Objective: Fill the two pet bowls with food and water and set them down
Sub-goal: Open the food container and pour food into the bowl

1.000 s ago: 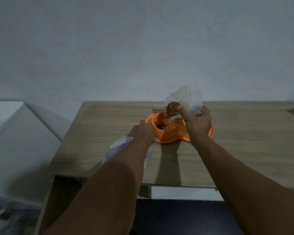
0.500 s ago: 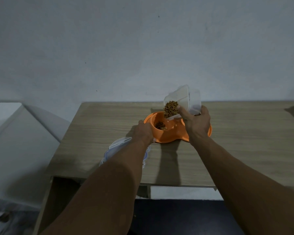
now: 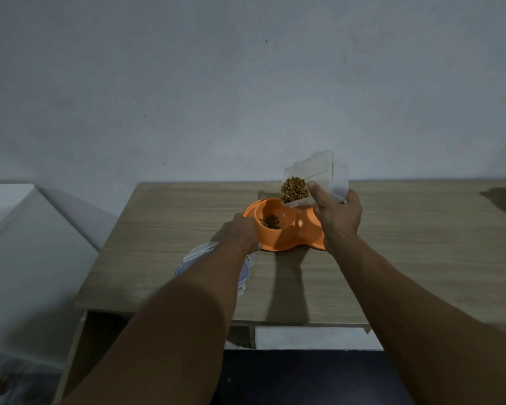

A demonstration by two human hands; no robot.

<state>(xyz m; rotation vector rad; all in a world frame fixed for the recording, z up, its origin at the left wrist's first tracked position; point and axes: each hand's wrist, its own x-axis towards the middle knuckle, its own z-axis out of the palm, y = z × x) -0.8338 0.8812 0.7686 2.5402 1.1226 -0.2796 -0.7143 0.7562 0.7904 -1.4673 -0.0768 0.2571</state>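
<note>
Clear container point(image 3: 330, 173) tilts in the right hand's point(image 3: 339, 220) curled fingers point(image 3: 315, 190); left hand point(image 3: 243, 231) grips the orange bowl's point(image 3: 275, 239) rim.

The double bowl point(image 3: 278, 238) is smooth orange plastic — faintly glossy. The container point(image 3: 327, 176) is clear plastic; the table point(image 3: 170, 229) is matt wood-grain.

The right hand point(image 3: 338, 220) holds a clear kibble container point(image 3: 327, 172) tilted over the orange double bowl point(image 3: 278, 240). The left hand point(image 3: 243, 233) holds its nine o'clock rim
</note>
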